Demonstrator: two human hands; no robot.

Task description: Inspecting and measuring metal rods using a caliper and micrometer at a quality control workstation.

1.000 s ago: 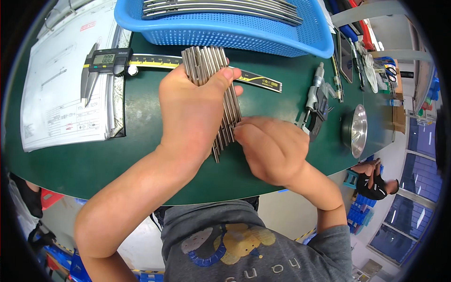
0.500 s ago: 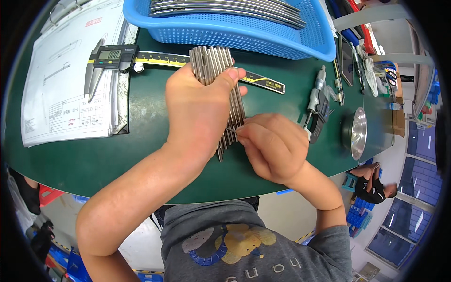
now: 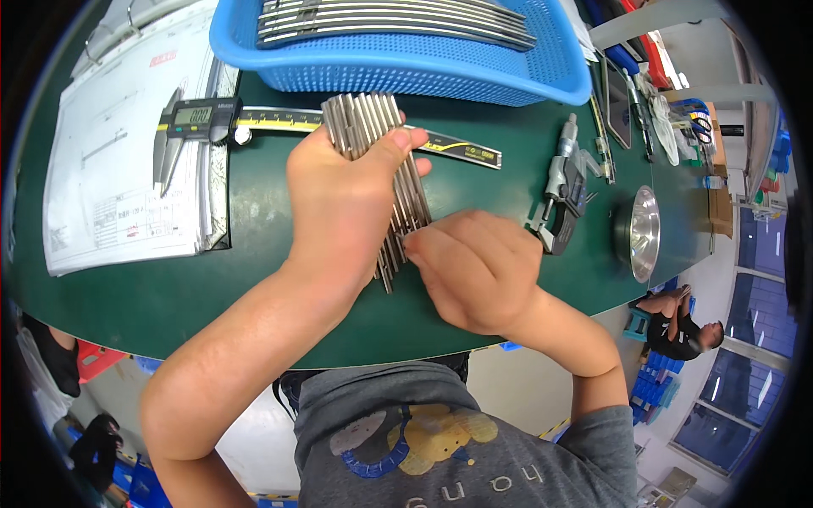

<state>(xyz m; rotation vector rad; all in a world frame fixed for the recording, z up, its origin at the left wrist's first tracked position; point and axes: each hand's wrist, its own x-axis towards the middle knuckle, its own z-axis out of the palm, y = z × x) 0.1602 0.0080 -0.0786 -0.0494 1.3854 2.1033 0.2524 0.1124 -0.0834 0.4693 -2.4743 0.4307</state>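
My left hand [image 3: 343, 203] is wrapped around a bundle of several thin grey metal rods [image 3: 368, 123], held just above the green table [image 3: 254, 288]. The rods' far ends fan out past my thumb; their near ends stick out below my palm. My right hand [image 3: 478, 271] is closed at the lower right side of the bundle, fingertips pinching the rods' near ends.
A blue plastic basket [image 3: 406, 72] with long metal strips stands at the far edge. A digital caliper [image 3: 199, 118] lies across the table beside a paper drawing [image 3: 118, 169]. A micrometer [image 3: 563, 190] and a round metal part [image 3: 644, 233] lie to the right.
Both hands with the rod bundle sit slightly higher and more left-tilted than before; my right hand's fingers have shifted along the rods' near ends.
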